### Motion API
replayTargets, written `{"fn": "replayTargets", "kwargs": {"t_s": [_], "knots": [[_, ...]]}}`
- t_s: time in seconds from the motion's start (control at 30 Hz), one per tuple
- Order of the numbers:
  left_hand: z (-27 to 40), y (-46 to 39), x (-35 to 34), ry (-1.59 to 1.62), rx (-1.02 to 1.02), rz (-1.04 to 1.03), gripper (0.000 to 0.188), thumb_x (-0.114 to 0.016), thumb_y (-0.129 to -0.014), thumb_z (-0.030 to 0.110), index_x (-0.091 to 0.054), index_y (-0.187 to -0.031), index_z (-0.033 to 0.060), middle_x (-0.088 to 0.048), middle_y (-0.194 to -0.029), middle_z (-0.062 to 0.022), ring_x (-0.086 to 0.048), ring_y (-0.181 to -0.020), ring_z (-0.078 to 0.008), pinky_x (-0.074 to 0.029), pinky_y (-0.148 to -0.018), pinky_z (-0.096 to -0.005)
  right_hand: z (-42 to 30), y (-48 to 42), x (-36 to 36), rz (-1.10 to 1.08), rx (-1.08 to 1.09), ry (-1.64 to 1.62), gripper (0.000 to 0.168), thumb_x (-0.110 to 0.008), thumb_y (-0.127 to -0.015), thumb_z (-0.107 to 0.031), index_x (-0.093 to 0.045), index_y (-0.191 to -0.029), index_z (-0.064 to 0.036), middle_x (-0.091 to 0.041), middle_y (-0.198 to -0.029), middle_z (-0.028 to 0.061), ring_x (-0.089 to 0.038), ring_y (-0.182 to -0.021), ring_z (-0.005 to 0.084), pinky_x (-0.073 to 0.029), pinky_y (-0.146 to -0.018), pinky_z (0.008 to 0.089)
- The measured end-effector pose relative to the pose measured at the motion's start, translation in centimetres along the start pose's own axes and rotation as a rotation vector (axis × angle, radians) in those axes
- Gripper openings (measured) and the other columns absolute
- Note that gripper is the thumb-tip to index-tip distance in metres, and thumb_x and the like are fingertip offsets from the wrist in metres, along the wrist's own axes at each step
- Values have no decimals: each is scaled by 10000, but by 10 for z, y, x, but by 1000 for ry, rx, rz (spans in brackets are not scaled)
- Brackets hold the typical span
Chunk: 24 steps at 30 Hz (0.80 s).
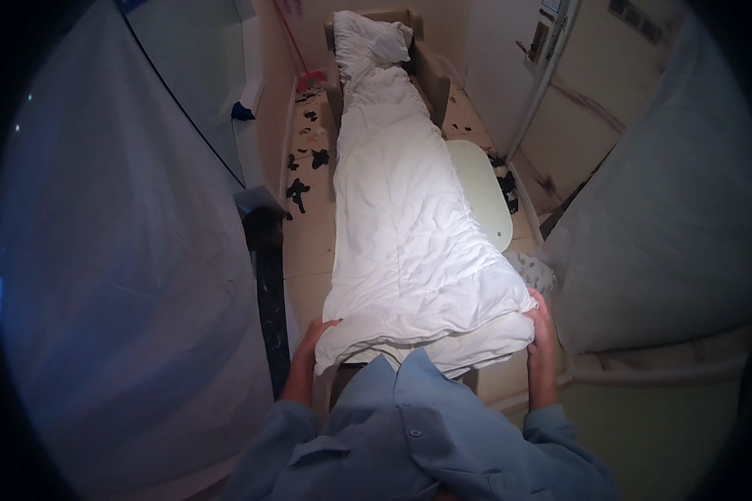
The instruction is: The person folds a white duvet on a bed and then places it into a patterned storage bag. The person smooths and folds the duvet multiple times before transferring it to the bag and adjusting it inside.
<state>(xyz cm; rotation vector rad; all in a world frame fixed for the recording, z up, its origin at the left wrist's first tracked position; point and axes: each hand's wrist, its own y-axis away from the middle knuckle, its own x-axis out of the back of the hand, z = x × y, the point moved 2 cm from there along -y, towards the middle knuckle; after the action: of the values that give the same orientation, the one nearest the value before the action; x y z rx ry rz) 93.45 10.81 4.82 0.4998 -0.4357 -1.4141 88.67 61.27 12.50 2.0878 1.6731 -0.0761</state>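
A long white quilt (401, 206) stretches away from me, its far end bunched up on a brown armchair (435, 81). Its near end is folded into layers close to my shirt. My left hand (318, 330) grips the near left corner, with the fingers partly hidden by the cloth. At the near right corner, my right hand (540, 316) holds the layered edge between thumb and fingers. Whatever supports the middle of the quilt is covered by it.
A pale rounded board (485, 194) lies right of the quilt, near a patterned cloth (532, 272). Dark scraps (298, 191) litter the tiled floor. A red long-handled dustpan or broom (311, 78) leans at the back left. Translucent sheets (131, 250) hang on both sides; a door (520, 69) is at right.
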Motion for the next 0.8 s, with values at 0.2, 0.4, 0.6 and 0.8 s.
{"fn": "replayTargets", "kwargs": {"t_s": [0.2, 0.4, 0.6, 0.8], "knots": [[61, -33, 31, 42, -431, -305, 436, -616, -879, 152, -536, -1270, -22, -607, -1198, -82, -574, -1046, -158, -474, -899, -324, -71, -47, -74, -40, 54, -144, 150, -450, -865, -34, -560, -956, -81, -600, -891, 70, -614, -805, 161, -524, -693, 296], [165, -119, 54, 885, -148, -199, 512, -467, -970, 396, -430, -1349, 54, -502, -1341, -141, -564, -1148, -295, -514, -935, -463, -153, -152, -201, -41, 49, -142, 166, -518, -918, -136, -619, -1008, -38, -606, -854, 21, -588, -733, 83, -498, -597, 210], [258, -264, 75, 729, 150, -174, 343, -466, -925, 303, -572, -1160, 76, -649, -1039, -122, -651, -884, -303, -580, -712, -394, -166, -331, -293, 37, 297, -110, 154, -549, -870, -51, -587, -982, 48, -610, -851, 93, -605, -668, 137, -506, -578, 194], [268, -342, 13, 594, -228, -108, 552, -594, -909, 206, -321, -1360, 41, -445, -1302, -240, -469, -1219, -346, -437, -998, -439, -80, -401, -340, 220, 706, 994, 493, -588, -878, -213, -469, -1308, -5, -551, -1181, 207, -522, -1102, 361, -422, -948, 397]]}}
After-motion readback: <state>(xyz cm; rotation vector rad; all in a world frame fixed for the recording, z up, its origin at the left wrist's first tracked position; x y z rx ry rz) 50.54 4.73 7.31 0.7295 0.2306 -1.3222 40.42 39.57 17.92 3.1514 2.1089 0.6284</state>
